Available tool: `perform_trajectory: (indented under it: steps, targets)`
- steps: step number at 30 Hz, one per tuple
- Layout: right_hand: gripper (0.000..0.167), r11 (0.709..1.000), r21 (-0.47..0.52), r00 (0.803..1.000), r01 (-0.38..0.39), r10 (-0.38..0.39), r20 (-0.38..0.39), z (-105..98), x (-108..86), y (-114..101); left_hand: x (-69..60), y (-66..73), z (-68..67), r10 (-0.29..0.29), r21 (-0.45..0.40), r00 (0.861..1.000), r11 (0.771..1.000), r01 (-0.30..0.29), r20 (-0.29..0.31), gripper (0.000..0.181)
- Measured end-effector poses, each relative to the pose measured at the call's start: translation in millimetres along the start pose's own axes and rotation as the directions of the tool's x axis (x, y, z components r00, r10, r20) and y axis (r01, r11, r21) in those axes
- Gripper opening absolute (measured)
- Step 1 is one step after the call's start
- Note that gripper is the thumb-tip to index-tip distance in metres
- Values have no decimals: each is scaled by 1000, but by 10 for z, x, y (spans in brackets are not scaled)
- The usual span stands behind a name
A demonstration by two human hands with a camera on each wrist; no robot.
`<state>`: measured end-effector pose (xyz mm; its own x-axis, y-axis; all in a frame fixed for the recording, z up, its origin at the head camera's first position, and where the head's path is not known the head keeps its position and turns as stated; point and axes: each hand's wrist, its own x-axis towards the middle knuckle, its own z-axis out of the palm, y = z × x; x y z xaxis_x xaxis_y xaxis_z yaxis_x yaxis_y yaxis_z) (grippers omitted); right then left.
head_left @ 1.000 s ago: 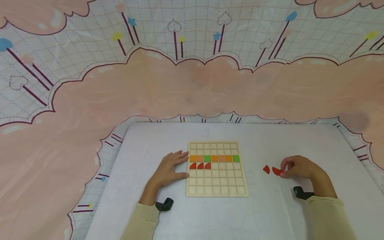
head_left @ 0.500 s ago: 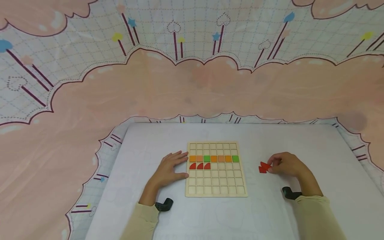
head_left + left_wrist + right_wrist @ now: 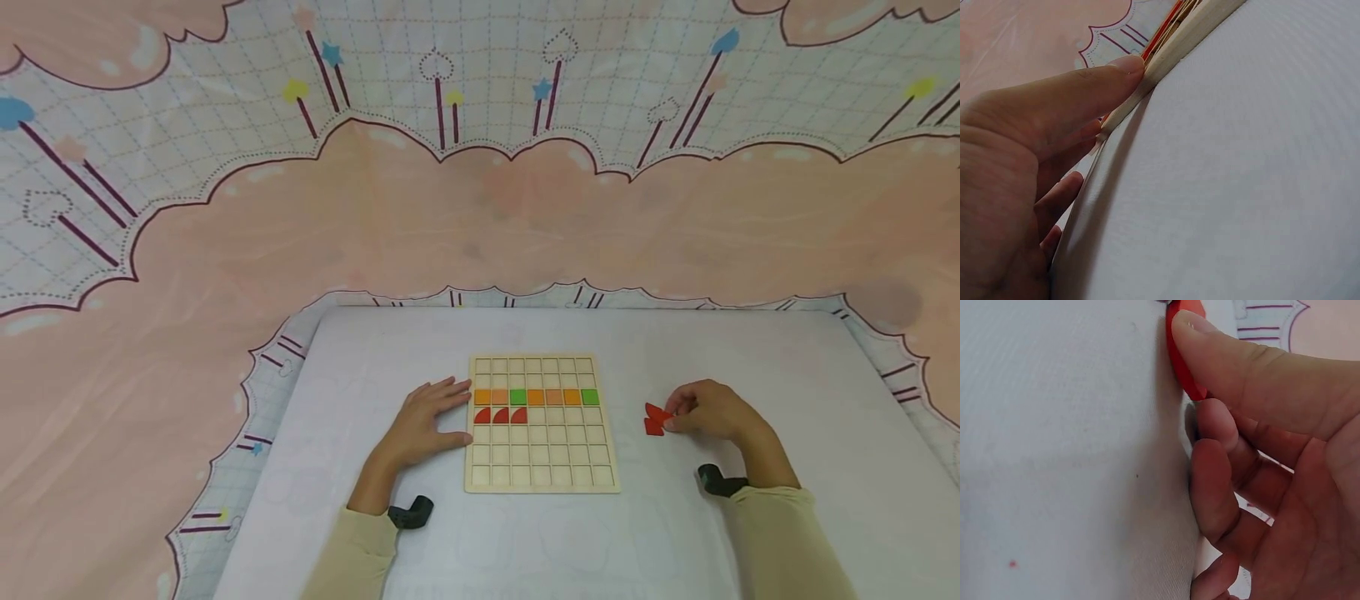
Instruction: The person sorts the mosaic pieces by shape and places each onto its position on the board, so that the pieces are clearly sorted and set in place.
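A square wooden grid board (image 3: pixel 540 477) lies on the white table. One row carries orange, light orange and green squares (image 3: pixel 517 397). In the row below, three red quarter-circle pieces (image 3: pixel 501 415) fill the leftmost cells. Along the board's left edge, my left hand (image 3: pixel 422 423) rests with fingers spread and thumb touching the rim; the left wrist view shows the thumb against the board's side (image 3: pixel 1163 62). To the right of the board, my right hand (image 3: pixel 712 411) pinches a red quarter-circle piece (image 3: pixel 1179 359) between thumb and fingers. Another red piece (image 3: pixel 654 427) lies just beside it, close or touching.
The white table (image 3: pixel 570 550) extends around the board and both hands. Behind it hangs a patterned pink and white cloth (image 3: pixel 525 225). A dark wrist camera (image 3: pixel 411 512) sits at the left wrist, another dark camera (image 3: pixel 720 482) at the right.
My right hand has moved left with the pinched red piece, bringing it against or beside the other red piece, which has shifted slightly left. The left hand has stayed on the board's edge.
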<state>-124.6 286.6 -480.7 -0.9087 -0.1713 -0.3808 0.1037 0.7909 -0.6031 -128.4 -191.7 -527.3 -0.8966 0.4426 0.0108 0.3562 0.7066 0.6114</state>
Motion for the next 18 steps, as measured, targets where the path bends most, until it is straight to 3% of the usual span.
perform_trajectory:
  steps: [9, 15, 18]
  targets:
    - [22, 997, 68, 1000, 29, -29, 1, 43, 7, 8, -2, -23, 6, 8, 9, 1000, 1000, -8, 5, 71]
    - [19, 997, 79, 999, 13, -9, -51, 154, 19, -153, -1, -9, -3, 6, 5, 1000, 1000, -6, 4, 71]
    - [20, 990, 139, 998, 18, -9, -69, 205, 44, -240, -1, -2, -11, 6, 3, 1000, 1000, -6, 4, 71]
